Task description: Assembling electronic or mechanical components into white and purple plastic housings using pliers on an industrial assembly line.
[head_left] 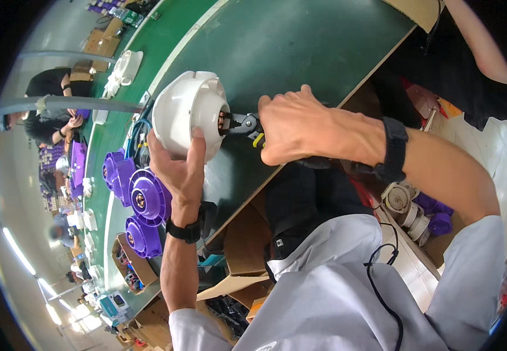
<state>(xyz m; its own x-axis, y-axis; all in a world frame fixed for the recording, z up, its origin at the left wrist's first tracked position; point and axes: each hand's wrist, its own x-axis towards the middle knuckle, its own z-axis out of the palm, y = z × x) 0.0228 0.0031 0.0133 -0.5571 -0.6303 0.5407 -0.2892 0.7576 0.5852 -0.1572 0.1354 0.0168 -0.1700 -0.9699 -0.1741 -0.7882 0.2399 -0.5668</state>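
A white rounded plastic housing point(177, 114) is tilted on its side above the green bench. My left hand point(180, 169) grips it from below, thumb on its near face and fingers curled round the back. In the housing's round opening, copper-coloured parts point(223, 123) show. The metal jaws of a pair of pliers point(243, 124) reach to these parts. My right hand point(300, 128) is wrapped round the pliers' handles, and a bit of yellow grip shows beneath the fingers. Whether the jaws pinch anything is too small to tell.
Several purple round housings point(150, 198) stand left of my left wrist, near a cardboard box of small parts point(129, 263). A crate of used-looking housings point(408, 205) sits low at right. Another person's arm point(481, 44) is at upper right. Co-workers point(51, 111) sit across the bench.
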